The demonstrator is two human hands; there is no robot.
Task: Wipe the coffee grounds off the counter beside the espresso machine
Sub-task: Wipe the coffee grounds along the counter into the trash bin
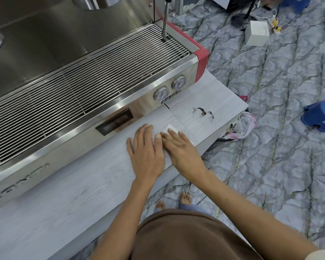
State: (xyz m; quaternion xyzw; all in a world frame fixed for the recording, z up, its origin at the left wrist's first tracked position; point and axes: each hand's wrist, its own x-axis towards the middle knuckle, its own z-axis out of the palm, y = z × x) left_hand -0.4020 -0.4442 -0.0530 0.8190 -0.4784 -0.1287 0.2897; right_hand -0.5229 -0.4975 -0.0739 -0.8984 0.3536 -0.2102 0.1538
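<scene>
A dark smear of coffee grounds [204, 112] lies on the pale wood-grain counter [64, 194], to the right of the steel espresso machine [94, 72]. A white wipe [169, 128] lies flat on the counter a short way nearer to me than the grounds. My right hand [180, 149] rests flat on the wipe with straight fingers and covers most of it. My left hand [144, 149] lies flat right beside it, its thumb touching the wipe's left edge.
The counter's right end [240, 104] and front edge drop to a marble-patterned floor. On the floor are a blue stool [319, 117], a white box [256, 32] with cables, and a plastic bag [238, 126] below the counter end. A steam wand [165, 21] hangs over the drip grate.
</scene>
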